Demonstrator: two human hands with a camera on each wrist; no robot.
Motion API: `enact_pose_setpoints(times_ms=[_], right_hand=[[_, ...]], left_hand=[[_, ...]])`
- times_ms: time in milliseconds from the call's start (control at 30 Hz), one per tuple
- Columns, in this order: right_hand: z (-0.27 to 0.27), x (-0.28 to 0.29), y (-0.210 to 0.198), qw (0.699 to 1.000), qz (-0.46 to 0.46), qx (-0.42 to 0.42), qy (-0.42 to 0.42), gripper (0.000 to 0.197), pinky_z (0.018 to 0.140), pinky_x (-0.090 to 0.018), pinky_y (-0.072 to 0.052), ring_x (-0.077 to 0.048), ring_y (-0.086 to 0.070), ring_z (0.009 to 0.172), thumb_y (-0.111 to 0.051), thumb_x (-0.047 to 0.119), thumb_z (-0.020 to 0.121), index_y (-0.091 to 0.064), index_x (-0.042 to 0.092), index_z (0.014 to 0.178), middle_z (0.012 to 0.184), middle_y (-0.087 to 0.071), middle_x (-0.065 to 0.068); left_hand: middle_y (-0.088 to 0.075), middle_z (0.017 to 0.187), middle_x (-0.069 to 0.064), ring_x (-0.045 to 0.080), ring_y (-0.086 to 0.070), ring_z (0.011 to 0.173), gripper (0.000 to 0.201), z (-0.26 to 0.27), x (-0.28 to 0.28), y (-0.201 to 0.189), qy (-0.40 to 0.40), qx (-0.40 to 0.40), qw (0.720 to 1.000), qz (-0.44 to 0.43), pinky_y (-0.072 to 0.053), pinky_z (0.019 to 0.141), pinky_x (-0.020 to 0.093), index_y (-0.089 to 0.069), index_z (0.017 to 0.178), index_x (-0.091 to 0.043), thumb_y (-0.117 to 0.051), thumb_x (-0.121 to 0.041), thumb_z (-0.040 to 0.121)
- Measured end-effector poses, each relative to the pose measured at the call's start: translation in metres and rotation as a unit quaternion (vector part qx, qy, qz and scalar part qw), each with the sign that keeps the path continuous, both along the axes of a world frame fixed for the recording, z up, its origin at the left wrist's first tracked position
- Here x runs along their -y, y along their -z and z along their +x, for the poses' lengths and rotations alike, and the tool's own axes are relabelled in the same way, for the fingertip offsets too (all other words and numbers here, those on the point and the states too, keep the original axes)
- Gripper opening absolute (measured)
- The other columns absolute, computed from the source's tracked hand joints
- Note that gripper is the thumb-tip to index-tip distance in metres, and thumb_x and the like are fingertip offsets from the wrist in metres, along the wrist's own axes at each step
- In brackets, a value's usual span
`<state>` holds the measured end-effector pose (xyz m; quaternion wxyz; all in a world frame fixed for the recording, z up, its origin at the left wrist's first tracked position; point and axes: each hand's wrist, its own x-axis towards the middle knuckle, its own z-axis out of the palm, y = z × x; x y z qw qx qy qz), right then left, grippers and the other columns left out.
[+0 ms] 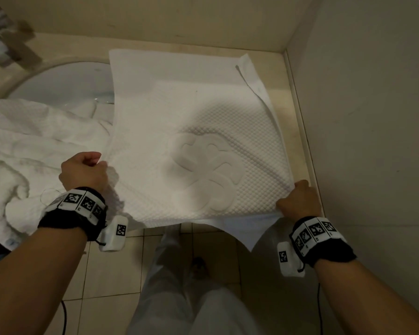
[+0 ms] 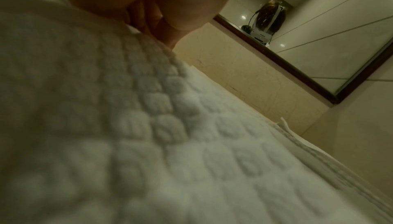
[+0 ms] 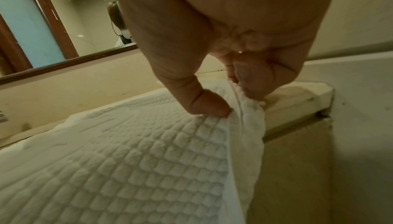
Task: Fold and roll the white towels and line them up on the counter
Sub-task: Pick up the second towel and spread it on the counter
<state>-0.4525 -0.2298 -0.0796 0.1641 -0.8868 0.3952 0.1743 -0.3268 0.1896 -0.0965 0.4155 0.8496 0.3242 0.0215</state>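
Note:
A white waffle-textured towel (image 1: 179, 131) with a raised flower pattern lies spread on the beige counter (image 1: 298, 141), its near edge hanging past the counter's front. My left hand (image 1: 85, 170) grips the towel's near left edge with curled fingers. My right hand (image 1: 296, 199) pinches the near right corner between thumb and fingers, as the right wrist view shows: thumb (image 3: 204, 103) on top of the towel (image 3: 127, 160). In the left wrist view the towel (image 2: 149, 143) fills the frame under my curled hand (image 2: 153, 9).
A heap of crumpled white towels (image 1: 22, 153) lies to the left, partly over the round sink (image 1: 65, 81). A metal tap (image 1: 5, 44) stands at the back left. A wall (image 1: 373, 117) bounds the counter on the right. Tiled floor (image 1: 114, 274) and my legs are below.

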Motion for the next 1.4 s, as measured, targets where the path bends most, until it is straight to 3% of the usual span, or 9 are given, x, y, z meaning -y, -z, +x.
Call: enact_pose_setpoints(times_ms=[433,567,767,833,900,1000,1100,1300,1400], right_hand=[[-0.009,0.012,0.007,0.996,-0.012,0.072,0.043,0.014,0.047,-0.019,-0.034,-0.017,-0.046,0.05,-0.054,-0.003,0.082,-0.067,-0.004,0.076,0.071,-0.064,-0.014],[-0.011,0.018,0.006,0.986,0.04,0.122,0.11,0.018,0.063,-0.033,-0.048,-0.025,-0.057,0.066,-0.054,-0.004,0.085,-0.071,-0.011,0.085,0.084,-0.07,-0.022],[-0.008,0.021,0.002,0.973,0.117,0.155,0.127,0.029,0.063,-0.018,-0.042,-0.044,-0.061,0.102,-0.047,-0.008,0.092,-0.064,-0.014,0.114,0.114,-0.065,-0.031],[-0.01,0.02,0.004,0.969,0.143,0.174,0.103,0.03,0.047,-0.003,-0.037,-0.044,-0.06,0.088,-0.042,-0.017,0.09,-0.064,-0.015,0.11,0.09,-0.068,-0.028],[-0.01,0.019,0.003,0.955,0.159,0.209,0.14,0.029,0.041,-0.003,-0.036,-0.029,-0.053,0.079,-0.041,-0.015,0.089,-0.063,-0.001,0.101,0.064,-0.059,-0.007],[-0.012,0.014,0.002,0.95,0.189,0.209,0.133,0.017,0.047,-0.012,-0.043,-0.01,-0.057,0.069,-0.051,-0.005,0.089,-0.061,0.005,0.098,0.074,-0.056,-0.003],[-0.023,0.018,0.004,0.941,0.22,0.221,0.136,0.029,0.064,-0.024,-0.049,-0.017,-0.061,0.078,-0.062,-0.002,0.088,-0.062,0.005,0.117,0.093,-0.065,-0.006],[-0.036,0.025,0.006,0.923,0.214,0.274,0.163,0.026,0.051,-0.004,-0.047,-0.006,-0.058,0.072,-0.062,-0.002,0.092,-0.065,0.0,0.117,0.1,-0.066,-0.012],[-0.039,0.026,0.005,0.913,0.214,0.298,0.177,0.023,0.062,-0.011,-0.052,-0.011,-0.061,0.073,-0.059,-0.003,0.092,-0.067,0.004,0.112,0.095,-0.068,-0.012]], left_hand=[[-0.068,0.094,-0.002,0.018,-0.067,0.094,0.023,0.005,-0.003,0.004,-0.021,-0.005,0.999,-0.031,-0.048,0.087,0.021,-0.076,0.106,-0.018,-0.074,-0.011,0.085],[-0.069,0.092,-0.001,0.016,-0.066,0.09,0.02,0.005,-0.007,0.009,-0.027,0.012,0.998,-0.05,-0.052,0.089,0.023,-0.076,0.104,-0.018,-0.075,-0.011,0.085],[-0.071,0.089,-0.003,0.015,-0.068,0.087,0.015,0.006,-0.014,0.013,-0.031,0.016,0.997,-0.074,-0.057,0.095,0.032,-0.074,0.092,-0.026,-0.076,-0.014,0.082],[-0.07,0.087,-0.003,0.015,-0.068,0.085,0.016,0.006,-0.014,0.013,-0.033,0.019,0.996,-0.084,-0.057,0.095,0.033,-0.073,0.09,-0.026,-0.076,-0.013,0.082],[-0.071,0.089,-0.001,0.015,-0.068,0.085,0.016,0.005,-0.014,0.013,-0.031,0.022,0.996,-0.086,-0.057,0.094,0.031,-0.074,0.093,-0.024,-0.075,-0.012,0.083],[-0.073,0.095,0.004,0.017,-0.069,0.087,0.017,0.005,-0.018,0.015,-0.03,0.026,0.996,-0.077,-0.057,0.095,0.032,-0.076,0.097,-0.021,-0.074,-0.012,0.083],[-0.07,0.095,0.003,0.016,-0.066,0.087,0.021,0.005,-0.015,0.014,-0.015,0.017,0.998,-0.054,-0.056,0.095,0.03,-0.076,0.105,-0.016,-0.075,-0.012,0.084],[-0.071,0.097,0.006,0.022,-0.07,0.093,0.022,0.006,-0.012,0.014,-0.017,0.006,0.998,-0.053,-0.056,0.097,0.034,-0.076,0.106,-0.015,-0.075,-0.012,0.085],[-0.074,0.101,0.01,0.026,-0.072,0.097,0.02,0.006,-0.012,0.012,-0.024,0.0,0.998,-0.055,-0.057,0.096,0.037,-0.076,0.104,-0.017,-0.075,-0.012,0.085]])
